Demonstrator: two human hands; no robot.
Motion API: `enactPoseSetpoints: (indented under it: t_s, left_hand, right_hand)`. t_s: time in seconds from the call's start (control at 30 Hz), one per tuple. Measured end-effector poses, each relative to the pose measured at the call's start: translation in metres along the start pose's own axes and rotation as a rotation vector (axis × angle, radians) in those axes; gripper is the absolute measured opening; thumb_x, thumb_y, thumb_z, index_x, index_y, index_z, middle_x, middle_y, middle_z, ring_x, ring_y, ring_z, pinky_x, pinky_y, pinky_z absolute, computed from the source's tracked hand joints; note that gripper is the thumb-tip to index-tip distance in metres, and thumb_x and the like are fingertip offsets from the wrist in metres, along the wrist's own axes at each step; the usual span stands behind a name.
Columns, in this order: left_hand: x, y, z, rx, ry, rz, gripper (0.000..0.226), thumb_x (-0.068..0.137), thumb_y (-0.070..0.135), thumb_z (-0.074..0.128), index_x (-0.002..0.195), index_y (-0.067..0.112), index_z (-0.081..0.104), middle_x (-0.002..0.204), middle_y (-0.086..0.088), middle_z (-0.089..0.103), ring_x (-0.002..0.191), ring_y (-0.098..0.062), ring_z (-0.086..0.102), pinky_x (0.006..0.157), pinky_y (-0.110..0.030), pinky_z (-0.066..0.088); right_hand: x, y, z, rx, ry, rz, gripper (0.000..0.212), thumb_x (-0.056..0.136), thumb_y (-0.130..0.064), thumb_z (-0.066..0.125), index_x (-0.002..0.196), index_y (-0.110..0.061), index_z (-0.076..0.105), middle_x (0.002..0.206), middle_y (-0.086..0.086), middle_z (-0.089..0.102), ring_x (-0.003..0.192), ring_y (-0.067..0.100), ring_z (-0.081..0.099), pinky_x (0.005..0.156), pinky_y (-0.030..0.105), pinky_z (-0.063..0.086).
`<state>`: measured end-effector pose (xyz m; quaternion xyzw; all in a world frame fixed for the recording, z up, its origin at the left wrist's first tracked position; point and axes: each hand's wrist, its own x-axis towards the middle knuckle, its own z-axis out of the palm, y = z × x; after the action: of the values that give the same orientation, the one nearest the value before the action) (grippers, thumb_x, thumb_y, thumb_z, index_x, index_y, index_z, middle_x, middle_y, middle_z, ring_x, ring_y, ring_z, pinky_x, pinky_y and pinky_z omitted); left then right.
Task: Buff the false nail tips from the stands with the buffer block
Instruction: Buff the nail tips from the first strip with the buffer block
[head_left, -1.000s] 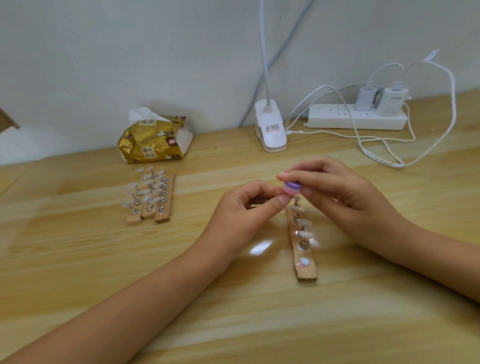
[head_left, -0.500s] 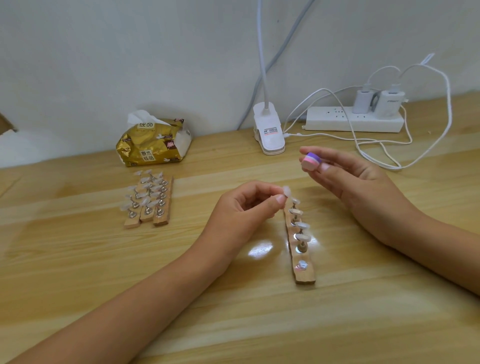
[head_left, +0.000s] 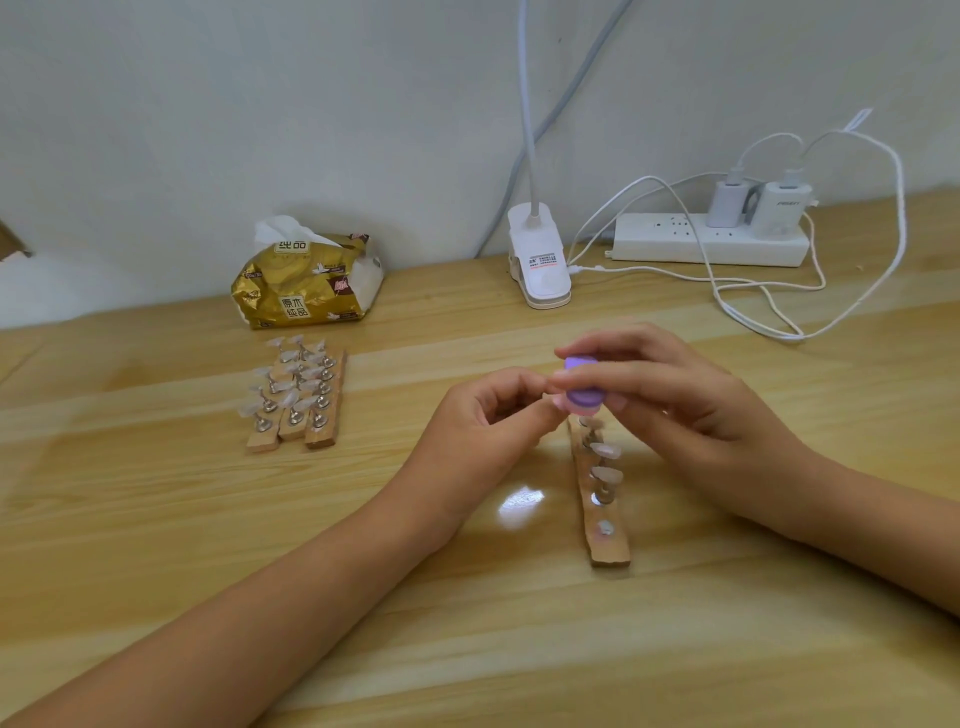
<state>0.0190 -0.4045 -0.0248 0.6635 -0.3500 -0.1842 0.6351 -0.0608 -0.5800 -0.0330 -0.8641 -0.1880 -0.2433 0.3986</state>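
Note:
A wooden nail stand (head_left: 605, 540) lies lengthwise in the middle of the table, with clear nail tips (head_left: 607, 474) on its pegs and two near pegs bare. Above its far end my right hand (head_left: 670, 395) pinches a small purple buffer block (head_left: 584, 395). My left hand (head_left: 483, 421) meets it from the left, fingertips pinched together against the block; the nail tip between them is hidden. Three more stands (head_left: 296, 400) with nail tips lie side by side at the left.
A gold tissue pack (head_left: 306, 280) sits at the back left. A white clip lamp base (head_left: 540, 265) stands at the back centre. A white power strip (head_left: 711, 244) with chargers and looping white cables (head_left: 763, 312) lies at the back right.
My right hand had lifted the buffer block away to the right; it has come back down against my left fingertips. My left hand stayed over the stand's far end.

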Motion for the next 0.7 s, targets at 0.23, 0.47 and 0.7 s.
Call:
enactPoseSetpoints:
  t_s: [0.23, 0.47, 0.7]
  left_hand:
    - [0.0001, -0.0004, -0.0001, 0.021, -0.008, 0.009, 0.025, 0.093, 0.006, 0.058, 0.079, 0.024, 0.069, 0.06, 0.018, 0.058, 0.061, 0.0, 0.044, 0.06, -0.012, 0.037]
    - [-0.0018, 0.0019, 0.0003, 0.05, -0.035, 0.021, 0.023, 0.093, 0.003, 0.055, 0.082, 0.018, 0.067, 0.062, 0.021, 0.06, 0.061, 0.007, 0.05, 0.063, -0.007, 0.038]
    - [-0.001, 0.0013, 0.0006, 0.04, -0.021, -0.003, 0.016, 0.093, 0.006, 0.057, 0.084, 0.014, 0.068, 0.063, 0.02, 0.061, 0.064, 0.008, 0.053, 0.064, -0.007, 0.04]
  right_hand:
    - [-0.001, -0.0005, 0.0014, -0.003, -0.013, -0.044, 0.031, 0.097, -0.004, 0.047, 0.123, -0.013, 0.06, 0.124, 0.012, 0.057, 0.121, 0.015, 0.054, 0.1, 0.021, 0.042]
    - [-0.0031, -0.0034, -0.0022, -0.007, -0.062, 0.003, 0.031, 0.098, -0.019, 0.049, 0.126, -0.016, 0.062, 0.133, 0.008, 0.056, 0.128, 0.014, 0.051, 0.105, 0.022, 0.038]
    - [0.0004, -0.0031, -0.0026, 0.063, 0.066, 0.098, 0.025, 0.096, -0.021, 0.06, 0.119, -0.018, 0.067, 0.121, 0.002, 0.063, 0.118, 0.01, 0.057, 0.101, 0.02, 0.042]
